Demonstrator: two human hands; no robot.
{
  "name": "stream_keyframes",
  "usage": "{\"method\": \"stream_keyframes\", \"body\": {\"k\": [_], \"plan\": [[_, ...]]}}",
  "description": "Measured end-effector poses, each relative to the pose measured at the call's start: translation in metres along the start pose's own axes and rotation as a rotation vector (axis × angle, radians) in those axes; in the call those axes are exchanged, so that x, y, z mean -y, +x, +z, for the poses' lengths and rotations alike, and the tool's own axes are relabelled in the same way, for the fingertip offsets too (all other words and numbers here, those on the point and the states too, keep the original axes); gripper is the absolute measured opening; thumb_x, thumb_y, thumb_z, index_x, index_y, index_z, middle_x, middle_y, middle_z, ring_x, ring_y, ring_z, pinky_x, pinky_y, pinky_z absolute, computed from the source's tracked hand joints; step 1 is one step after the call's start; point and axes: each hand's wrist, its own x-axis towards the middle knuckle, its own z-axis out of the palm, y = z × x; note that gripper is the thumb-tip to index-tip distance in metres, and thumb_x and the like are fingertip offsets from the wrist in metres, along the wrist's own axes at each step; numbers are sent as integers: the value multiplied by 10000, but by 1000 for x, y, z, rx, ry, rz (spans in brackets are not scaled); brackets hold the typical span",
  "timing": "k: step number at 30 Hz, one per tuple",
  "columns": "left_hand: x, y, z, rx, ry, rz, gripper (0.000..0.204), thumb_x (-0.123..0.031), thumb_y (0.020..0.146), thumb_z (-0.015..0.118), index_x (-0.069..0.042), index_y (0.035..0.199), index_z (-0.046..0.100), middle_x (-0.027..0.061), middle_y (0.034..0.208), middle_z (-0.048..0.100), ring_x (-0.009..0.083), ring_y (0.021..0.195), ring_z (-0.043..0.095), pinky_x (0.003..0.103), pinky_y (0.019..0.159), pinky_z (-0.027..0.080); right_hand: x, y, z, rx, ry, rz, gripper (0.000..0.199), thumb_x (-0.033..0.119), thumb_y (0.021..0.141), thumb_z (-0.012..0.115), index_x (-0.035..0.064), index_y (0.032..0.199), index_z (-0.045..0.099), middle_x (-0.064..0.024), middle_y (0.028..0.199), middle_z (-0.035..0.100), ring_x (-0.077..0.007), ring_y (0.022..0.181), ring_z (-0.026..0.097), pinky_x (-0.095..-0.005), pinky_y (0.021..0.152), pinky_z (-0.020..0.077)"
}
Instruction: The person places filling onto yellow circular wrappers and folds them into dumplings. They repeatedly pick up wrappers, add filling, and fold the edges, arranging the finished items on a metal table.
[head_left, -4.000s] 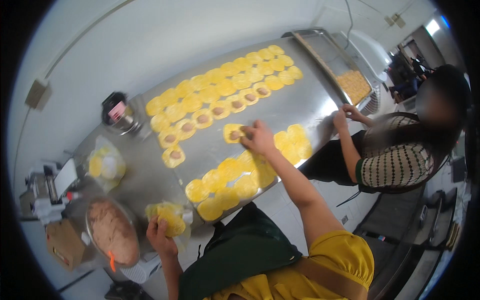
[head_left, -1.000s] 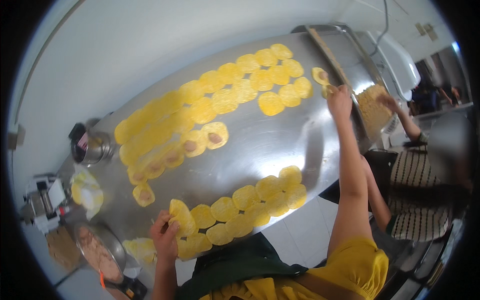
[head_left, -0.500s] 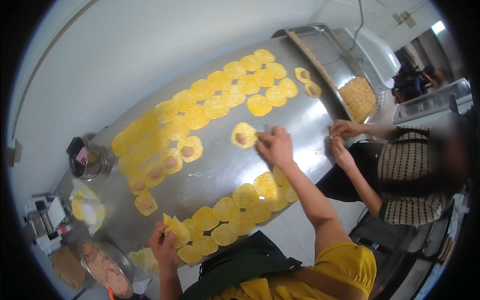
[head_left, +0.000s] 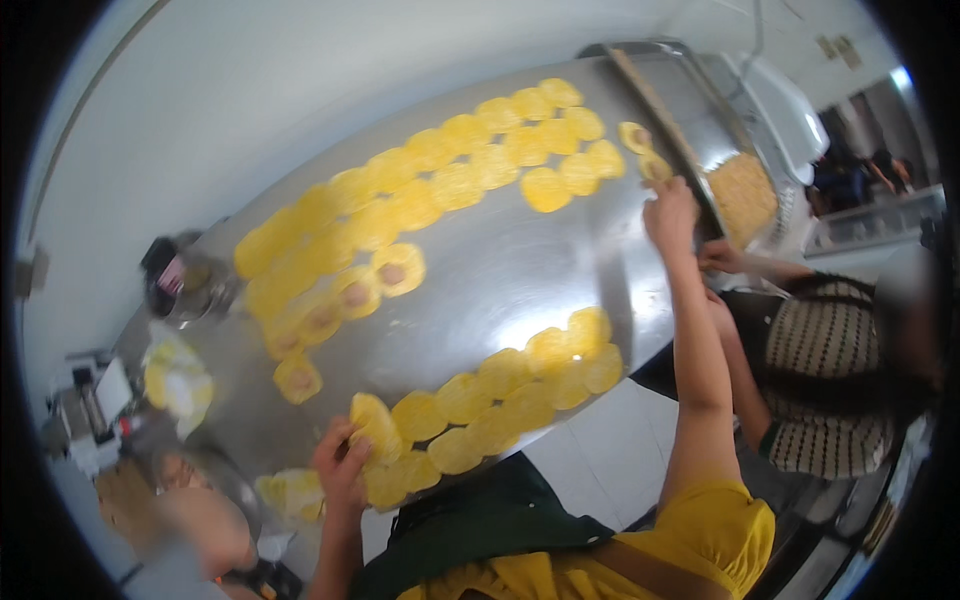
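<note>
Wrappers (head_left: 495, 166) in rows on this steel table (head_left: 480, 280), both hands busy
Left hand (head_left: 340, 462) has a yellow wrapper (head_left: 374, 428) pinched by the near rows (head_left: 503, 372); right hand (head_left: 670, 212) is way over at 2 wrappers (head_left: 653, 166) beside the metal tray (head_left: 680, 100), honestly can't tell if it's gripping or let go.

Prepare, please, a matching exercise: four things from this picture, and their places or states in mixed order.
1. bare left hand
2. bare right hand
3. rectangular metal tray
4. dark green cloth apron

A. at right end of metal table
B. gripping thin, round yellow food
C. bottom middle of picture
D. beside small yellow pieces

Pairs: 1-B; 2-D; 3-A; 4-C
</note>
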Motion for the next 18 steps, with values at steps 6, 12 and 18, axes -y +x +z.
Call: {"method": "stream_keyframes", "body": {"k": [6,12,18], "plan": [[-23,-10,-11,64,-115,46,122,28,791,630,18,910,607,36,934,520,123,867,499,256,812,396,248,-66,19,273,649,-232,141,159,752,658,120,879,704,-111,899,620,-305,872,575,-417,767,463],[-30,-44,-66,-10,-96,107,118,21,803,649,8,915,617,32,937,517,113,867,501,252,812,401,292,-57,59,340,610,-115,127,191,766,653,68,796,660,-115,792,601,-284,796,576,-377,721,467],[-29,-62,-91,-69,-145,104,114,16,801,635,13,913,616,33,918,504,117,870,499,250,807,398,260,-73,59,605,1618,534,112,148,806,548,50,831,596,-80,842,612,-222,745,574,-331,688,491]]}}
